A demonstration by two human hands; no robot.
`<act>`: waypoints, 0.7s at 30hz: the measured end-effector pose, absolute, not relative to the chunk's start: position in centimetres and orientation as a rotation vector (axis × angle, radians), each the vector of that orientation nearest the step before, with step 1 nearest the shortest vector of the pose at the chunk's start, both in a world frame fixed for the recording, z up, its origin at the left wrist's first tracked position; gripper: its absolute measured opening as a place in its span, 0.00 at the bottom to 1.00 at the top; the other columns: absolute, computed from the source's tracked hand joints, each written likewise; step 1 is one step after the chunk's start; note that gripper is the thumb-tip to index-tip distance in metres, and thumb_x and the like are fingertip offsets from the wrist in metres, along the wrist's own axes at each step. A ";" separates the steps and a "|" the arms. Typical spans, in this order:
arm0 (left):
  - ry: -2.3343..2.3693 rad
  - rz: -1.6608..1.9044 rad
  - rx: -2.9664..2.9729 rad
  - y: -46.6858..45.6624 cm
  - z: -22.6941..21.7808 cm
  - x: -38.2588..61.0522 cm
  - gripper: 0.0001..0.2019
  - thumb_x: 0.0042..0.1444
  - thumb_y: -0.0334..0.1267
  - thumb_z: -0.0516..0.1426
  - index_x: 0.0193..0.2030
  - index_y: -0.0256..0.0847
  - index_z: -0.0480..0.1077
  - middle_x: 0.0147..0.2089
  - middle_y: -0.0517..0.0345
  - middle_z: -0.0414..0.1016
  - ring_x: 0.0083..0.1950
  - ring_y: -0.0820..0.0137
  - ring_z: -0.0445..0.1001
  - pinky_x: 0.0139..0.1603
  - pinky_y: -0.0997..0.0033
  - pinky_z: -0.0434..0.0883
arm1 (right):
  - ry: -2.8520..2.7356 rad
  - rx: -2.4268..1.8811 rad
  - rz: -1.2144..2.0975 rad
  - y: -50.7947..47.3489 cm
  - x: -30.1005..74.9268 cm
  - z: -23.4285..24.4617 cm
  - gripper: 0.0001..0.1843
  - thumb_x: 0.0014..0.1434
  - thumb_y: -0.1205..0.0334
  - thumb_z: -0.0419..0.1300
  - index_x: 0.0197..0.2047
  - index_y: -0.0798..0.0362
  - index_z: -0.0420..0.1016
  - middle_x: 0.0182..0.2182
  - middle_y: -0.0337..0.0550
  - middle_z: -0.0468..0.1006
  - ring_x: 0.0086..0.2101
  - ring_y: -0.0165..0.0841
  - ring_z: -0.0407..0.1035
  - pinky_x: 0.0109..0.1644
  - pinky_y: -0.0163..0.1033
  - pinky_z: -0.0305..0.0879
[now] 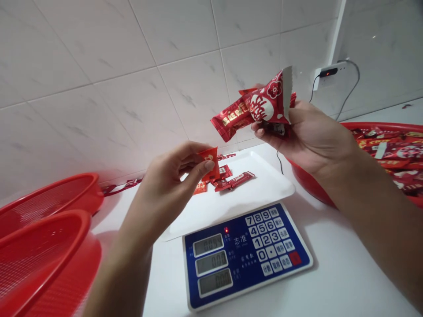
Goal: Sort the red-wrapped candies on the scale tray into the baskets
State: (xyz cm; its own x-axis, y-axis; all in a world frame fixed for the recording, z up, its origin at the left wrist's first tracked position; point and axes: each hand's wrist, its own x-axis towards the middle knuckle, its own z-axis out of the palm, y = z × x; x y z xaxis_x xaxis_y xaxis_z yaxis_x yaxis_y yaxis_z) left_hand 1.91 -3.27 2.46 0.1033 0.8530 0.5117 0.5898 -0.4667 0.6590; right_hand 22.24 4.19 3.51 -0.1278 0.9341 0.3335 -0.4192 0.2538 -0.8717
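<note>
Between thumb and fingers my left hand (180,180) pinches a small orange-red candy packet (210,164) above the white weighing tray (264,176). Higher and to the right, my right hand (304,132) is closed around several red wrapped candies (264,105), with a patterned one uppermost. Part of that bunch is hidden by the fingers and palm. Several red candies (239,179) lie on the tray, just beyond my left hand. In front of the tray is the blue panel of the digital scale (247,259), with keys and three small displays.
A red basket (307,180) heaped with red wrapped candies stands at the right. Two red mesh baskets (76,224) are at the left, with a few wrappers (124,187) by the wall behind them. A power strip with a plug (328,72) hangs on the tiled wall (185,57).
</note>
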 end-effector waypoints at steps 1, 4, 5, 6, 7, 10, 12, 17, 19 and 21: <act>1.450 1.309 2.103 -3.2 2.4 1.9 0.08 0.60 0.39 0.60 0.45 0.44 0.74 0.40 0.58 0.78 0.41 0.70 0.77 0.42 0.73 0.74 | -1.160 -0.573 1.280 4.1 22.3 3.5 0.11 0.56 0.72 0.61 0.42 0.50 0.77 0.33 0.34 0.77 0.36 0.27 0.75 0.35 0.27 0.71; 1.424 1.411 2.024 -2.8 2.2 2.1 0.05 0.61 0.38 0.59 0.44 0.44 0.72 0.39 0.60 0.77 0.41 0.71 0.76 0.42 0.74 0.72 | -1.155 -0.522 1.285 3.9 22.5 3.5 0.11 0.56 0.74 0.60 0.40 0.50 0.77 0.34 0.34 0.78 0.34 0.25 0.74 0.33 0.26 0.71; 1.384 1.470 1.957 -2.7 2.2 2.2 0.04 0.61 0.36 0.58 0.42 0.44 0.71 0.37 0.61 0.75 0.39 0.72 0.75 0.42 0.74 0.72 | -1.163 -0.507 1.294 3.8 22.5 3.4 0.11 0.55 0.74 0.60 0.40 0.50 0.77 0.35 0.34 0.78 0.33 0.24 0.74 0.33 0.25 0.70; 1.341 1.528 1.876 -2.6 2.3 2.4 0.02 0.60 0.34 0.56 0.39 0.43 0.70 0.35 0.61 0.74 0.37 0.72 0.74 0.40 0.74 0.72 | -1.168 -0.495 1.304 3.6 22.5 3.4 0.12 0.56 0.75 0.60 0.39 0.50 0.77 0.35 0.33 0.78 0.31 0.22 0.73 0.33 0.25 0.70; 1.298 1.582 1.790 -2.6 2.4 2.5 0.04 0.60 0.32 0.55 0.36 0.43 0.69 0.32 0.62 0.72 0.35 0.73 0.73 0.38 0.74 0.72 | -1.171 -0.487 1.321 3.5 22.5 3.5 0.11 0.56 0.75 0.59 0.39 0.51 0.77 0.34 0.32 0.78 0.29 0.21 0.72 0.32 0.25 0.70; 1.229 1.694 1.598 -2.8 3.0 2.8 0.08 0.54 0.26 0.51 0.31 0.42 0.67 0.31 0.60 0.71 0.29 0.74 0.69 0.31 0.74 0.69 | -1.173 -0.456 1.370 3.2 22.4 3.5 0.10 0.59 0.74 0.56 0.38 0.52 0.77 0.30 0.31 0.77 0.24 0.18 0.69 0.30 0.24 0.68; 1.203 1.727 1.553 -2.9 3.2 2.9 0.08 0.52 0.26 0.51 0.30 0.42 0.66 0.29 0.60 0.69 0.26 0.74 0.66 0.27 0.74 0.65 | -1.170 -0.437 1.381 3.1 22.3 3.5 0.10 0.60 0.74 0.56 0.38 0.52 0.77 0.28 0.32 0.76 0.24 0.19 0.69 0.31 0.24 0.69; 1.455 1.459 1.737 -2.6 2.3 2.9 0.09 0.54 0.45 0.62 0.38 0.44 0.70 0.20 0.66 0.61 0.20 0.75 0.57 0.19 0.75 0.53 | -1.170 -0.454 1.480 3.3 21.3 2.7 0.15 0.57 0.75 0.58 0.45 0.51 0.76 0.32 0.35 0.78 0.28 0.23 0.72 0.32 0.28 0.72; 1.648 1.283 1.849 -2.0 1.6 2.6 0.17 0.51 0.53 0.64 0.42 0.44 0.73 0.24 0.63 0.69 0.22 0.73 0.62 0.20 0.75 0.55 | -1.178 -0.468 1.567 3.5 20.9 2.2 0.15 0.56 0.76 0.59 0.44 0.52 0.76 0.32 0.36 0.78 0.28 0.24 0.72 0.32 0.28 0.72; 1.694 1.220 1.854 -1.3 1.1 2.1 0.21 0.51 0.57 0.62 0.43 0.43 0.75 0.27 0.59 0.73 0.25 0.71 0.66 0.21 0.75 0.57 | -1.183 -0.466 1.649 3.8 20.6 1.7 0.14 0.55 0.77 0.58 0.42 0.53 0.77 0.30 0.37 0.78 0.27 0.24 0.71 0.31 0.28 0.71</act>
State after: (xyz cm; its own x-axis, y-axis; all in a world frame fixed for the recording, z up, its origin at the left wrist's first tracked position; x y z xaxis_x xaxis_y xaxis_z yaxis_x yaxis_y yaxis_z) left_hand 2.13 -1.29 1.12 -0.0843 0.9311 0.3550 0.6316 -0.2256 0.7417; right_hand 20.61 3.79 1.75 -0.4147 0.8800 0.2315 -0.5016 -0.0088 -0.8651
